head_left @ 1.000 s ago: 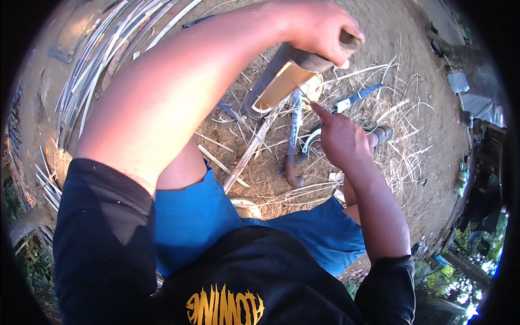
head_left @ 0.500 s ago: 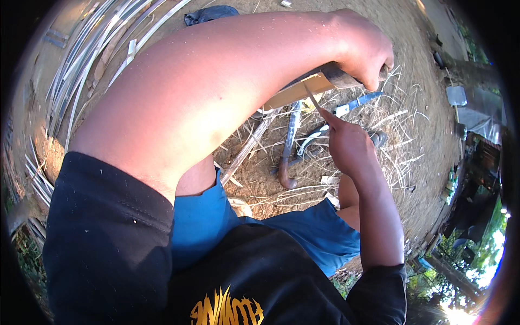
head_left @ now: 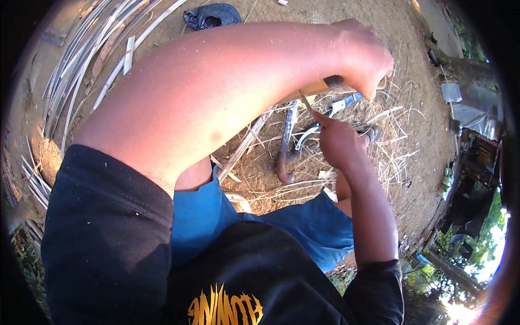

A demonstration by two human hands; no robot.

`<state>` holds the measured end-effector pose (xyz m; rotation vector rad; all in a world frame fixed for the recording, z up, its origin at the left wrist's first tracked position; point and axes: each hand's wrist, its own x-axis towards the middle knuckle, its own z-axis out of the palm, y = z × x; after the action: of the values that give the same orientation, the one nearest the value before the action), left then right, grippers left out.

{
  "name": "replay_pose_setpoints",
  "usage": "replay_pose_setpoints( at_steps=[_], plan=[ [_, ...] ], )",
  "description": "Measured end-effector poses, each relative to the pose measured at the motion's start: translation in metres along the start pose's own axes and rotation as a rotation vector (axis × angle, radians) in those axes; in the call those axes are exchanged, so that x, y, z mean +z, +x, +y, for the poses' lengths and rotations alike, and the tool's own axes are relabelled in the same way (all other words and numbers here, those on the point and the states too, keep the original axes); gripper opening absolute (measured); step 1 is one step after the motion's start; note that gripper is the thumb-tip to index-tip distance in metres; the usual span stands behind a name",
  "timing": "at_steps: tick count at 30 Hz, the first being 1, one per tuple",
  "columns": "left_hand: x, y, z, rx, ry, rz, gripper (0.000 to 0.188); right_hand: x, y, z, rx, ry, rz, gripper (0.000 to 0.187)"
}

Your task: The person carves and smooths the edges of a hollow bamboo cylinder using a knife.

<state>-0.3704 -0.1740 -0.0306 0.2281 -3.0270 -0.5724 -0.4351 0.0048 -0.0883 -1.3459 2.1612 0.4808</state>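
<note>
My left arm reaches across from the left, its hand (head_left: 367, 60) closed on a dark-sided piece with a tan flat face (head_left: 311, 89). Most of that piece is hidden behind the forearm, and I cannot make out its kind. Below it, my right hand (head_left: 341, 143) is closed round a thin, narrow blade-like tool (head_left: 307, 103), the index finger stretched along it. The tool's tip meets the tan face. Beneath the hands lie a long-bladed tool with a curved brown handle (head_left: 283, 169) and a blue and white tool (head_left: 345, 103).
Long pale split strips (head_left: 81, 59) lie on the ground at the far left. A crumpled black plastic bag (head_left: 212, 16) sits beyond my left arm. Thin shavings (head_left: 392, 146) litter the dirt around the tools. A dark shoe (head_left: 375, 133) shows beyond my right hand.
My left hand and the piece have come slightly nearer, with less of the tan face showing. My right hand and its tool have shifted a little to the left.
</note>
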Motion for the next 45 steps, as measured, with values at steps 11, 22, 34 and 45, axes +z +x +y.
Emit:
replay_pose_setpoints(
  at_steps=[11, 22, 34, 45],
  plan=[
    [0.004, -0.008, 0.005, 0.000, 0.027, 0.055, 0.043, 0.001, 0.006, 0.003, -0.053, 0.073, -0.029, 0.046],
    [0.013, -0.006, 0.007, -0.015, 0.036, 0.122, 0.037, -0.001, 0.021, -0.004, -0.076, -0.031, -0.115, 0.053],
    [0.014, -0.005, 0.008, -0.016, 0.060, 0.103, 0.046, 0.023, 0.048, -0.007, -0.132, -0.031, -0.162, 0.059],
    [0.011, -0.008, 0.013, 0.053, 0.036, 0.059, 0.029, 0.066, 0.076, -0.018, -0.192, -0.124, -0.173, 0.051]
  ],
)
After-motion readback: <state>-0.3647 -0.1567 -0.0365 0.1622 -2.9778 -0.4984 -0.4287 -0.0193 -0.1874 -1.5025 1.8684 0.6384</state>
